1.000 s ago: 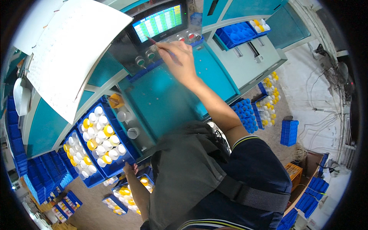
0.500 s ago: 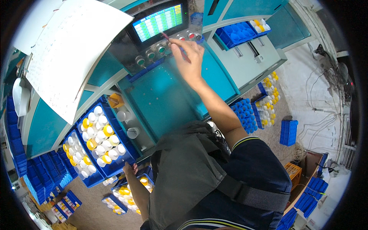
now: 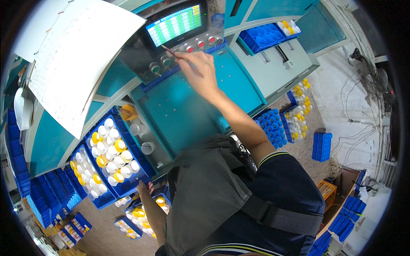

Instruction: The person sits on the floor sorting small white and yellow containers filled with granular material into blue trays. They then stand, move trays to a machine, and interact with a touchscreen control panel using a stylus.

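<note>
My right hand pinches a thin dark red pen-like stick with a pale tip. That tip sits at the lower edge of a lit screen showing a green and white grid; whether it touches cannot be seen. Below the screen are green buttons and red buttons, close to my fingers. My left hand is low beside the near corner of a blue tray, its fingers apart and partly visible. White and yellow round-topped cups fill this tray.
Large handwritten sheets stand at upper left. A teal work surface lies under my right arm. Beyond it, a blue tray rests on a grey ledge. More blue trays of cups stand on the floor at right.
My right hand has moved left and slightly down with the red stick, whose tip shifted left along the screen's lower edge. My left hand stays by the tray.
</note>
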The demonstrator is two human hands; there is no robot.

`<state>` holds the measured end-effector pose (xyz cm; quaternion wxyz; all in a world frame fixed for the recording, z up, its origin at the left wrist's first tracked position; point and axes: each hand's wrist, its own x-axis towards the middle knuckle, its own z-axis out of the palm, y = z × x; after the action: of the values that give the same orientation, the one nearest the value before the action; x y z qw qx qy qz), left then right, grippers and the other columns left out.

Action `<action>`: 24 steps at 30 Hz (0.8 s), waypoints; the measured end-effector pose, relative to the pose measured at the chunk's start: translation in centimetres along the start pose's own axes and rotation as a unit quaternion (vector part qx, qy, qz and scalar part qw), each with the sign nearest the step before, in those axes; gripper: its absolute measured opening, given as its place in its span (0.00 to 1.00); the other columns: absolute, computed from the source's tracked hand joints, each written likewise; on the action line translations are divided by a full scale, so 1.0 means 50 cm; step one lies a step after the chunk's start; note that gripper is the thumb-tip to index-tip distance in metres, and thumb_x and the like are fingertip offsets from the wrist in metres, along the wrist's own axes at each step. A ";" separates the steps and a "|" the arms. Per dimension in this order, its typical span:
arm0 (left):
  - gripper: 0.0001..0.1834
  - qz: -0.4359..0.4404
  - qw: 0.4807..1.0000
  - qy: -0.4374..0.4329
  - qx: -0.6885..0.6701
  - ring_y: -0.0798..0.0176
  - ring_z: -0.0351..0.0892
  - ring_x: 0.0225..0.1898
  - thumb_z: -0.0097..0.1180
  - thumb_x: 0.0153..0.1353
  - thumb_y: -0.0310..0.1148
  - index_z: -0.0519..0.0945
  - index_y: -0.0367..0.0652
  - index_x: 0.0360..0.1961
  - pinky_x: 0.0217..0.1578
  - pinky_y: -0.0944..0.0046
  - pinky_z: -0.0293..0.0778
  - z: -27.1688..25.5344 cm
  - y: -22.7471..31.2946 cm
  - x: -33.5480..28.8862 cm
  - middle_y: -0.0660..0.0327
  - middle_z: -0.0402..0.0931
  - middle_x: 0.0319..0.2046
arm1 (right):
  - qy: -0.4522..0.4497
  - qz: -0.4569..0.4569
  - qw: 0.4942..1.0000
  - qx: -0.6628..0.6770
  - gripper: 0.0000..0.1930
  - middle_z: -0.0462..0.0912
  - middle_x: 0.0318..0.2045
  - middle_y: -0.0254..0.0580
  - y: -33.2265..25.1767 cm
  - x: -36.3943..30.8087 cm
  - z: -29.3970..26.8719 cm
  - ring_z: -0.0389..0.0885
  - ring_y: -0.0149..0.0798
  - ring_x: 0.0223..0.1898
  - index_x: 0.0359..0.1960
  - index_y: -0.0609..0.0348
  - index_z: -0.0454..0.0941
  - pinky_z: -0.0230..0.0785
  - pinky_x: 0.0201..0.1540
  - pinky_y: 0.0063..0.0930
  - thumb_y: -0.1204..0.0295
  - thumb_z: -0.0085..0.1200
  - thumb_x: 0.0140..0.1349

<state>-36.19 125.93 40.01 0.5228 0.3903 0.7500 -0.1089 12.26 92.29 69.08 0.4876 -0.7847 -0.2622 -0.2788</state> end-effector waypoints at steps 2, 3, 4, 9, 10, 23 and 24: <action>0.31 -0.007 1.000 -0.006 -0.008 0.59 0.82 0.25 0.34 0.71 0.61 0.76 0.43 0.39 0.28 0.56 0.76 0.001 0.000 0.000 0.61 0.80 0.25 | 0.001 -0.002 1.000 0.000 0.11 0.87 0.36 0.29 -0.002 0.000 0.001 0.80 0.33 0.42 0.43 0.52 0.85 0.60 0.49 0.32 0.74 0.62 0.58; 0.31 -0.010 1.000 0.000 -0.003 0.59 0.82 0.25 0.34 0.71 0.61 0.76 0.43 0.39 0.28 0.56 0.76 0.002 0.001 -0.002 0.61 0.80 0.25 | 0.000 -0.003 1.000 0.002 0.11 0.87 0.36 0.29 -0.003 0.001 0.003 0.80 0.33 0.42 0.43 0.52 0.85 0.60 0.49 0.32 0.74 0.62 0.58; 0.31 -0.011 1.000 -0.002 -0.011 0.59 0.82 0.25 0.34 0.71 0.61 0.76 0.43 0.39 0.28 0.56 0.76 0.003 0.002 -0.004 0.61 0.80 0.25 | 0.000 -0.004 1.000 -0.001 0.11 0.87 0.36 0.29 -0.004 0.001 0.004 0.80 0.34 0.42 0.43 0.52 0.85 0.60 0.49 0.32 0.74 0.62 0.58; 0.25 -0.010 1.000 0.014 0.002 0.60 0.83 0.27 0.39 0.72 0.55 0.76 0.44 0.45 0.30 0.55 0.76 0.009 0.009 -0.022 0.61 0.82 0.28 | 0.003 -0.010 1.000 -0.005 0.10 0.86 0.37 0.31 -0.006 0.003 0.006 0.79 0.35 0.41 0.42 0.51 0.85 0.61 0.49 0.31 0.73 0.63 0.58; 0.25 -0.011 1.000 0.010 -0.003 0.60 0.83 0.27 0.39 0.72 0.55 0.76 0.44 0.45 0.30 0.55 0.76 0.010 0.010 -0.026 0.61 0.82 0.28 | 0.004 -0.012 1.000 -0.007 0.10 0.86 0.37 0.31 -0.006 0.003 0.005 0.79 0.35 0.41 0.42 0.51 0.86 0.61 0.49 0.31 0.73 0.63 0.58; 0.29 -0.014 1.000 0.002 -0.002 0.59 0.81 0.25 0.36 0.71 0.59 0.76 0.43 0.40 0.28 0.54 0.75 0.008 0.014 -0.025 0.61 0.80 0.26 | 0.003 -0.005 1.000 -0.004 0.10 0.86 0.36 0.31 -0.005 0.003 -0.002 0.79 0.33 0.41 0.42 0.52 0.85 0.59 0.49 0.31 0.73 0.61 0.59; 0.30 -0.015 1.000 0.002 0.005 0.58 0.81 0.25 0.35 0.71 0.60 0.76 0.43 0.39 0.29 0.53 0.75 0.009 0.014 -0.027 0.61 0.80 0.25 | 0.003 -0.005 1.000 -0.004 0.10 0.86 0.36 0.31 -0.005 0.003 -0.002 0.79 0.33 0.41 0.42 0.52 0.85 0.59 0.49 0.31 0.73 0.61 0.59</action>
<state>-35.19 125.51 41.16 0.5175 0.3822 0.7562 -0.1197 12.18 92.31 69.39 0.4841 -0.7845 -0.2633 -0.2844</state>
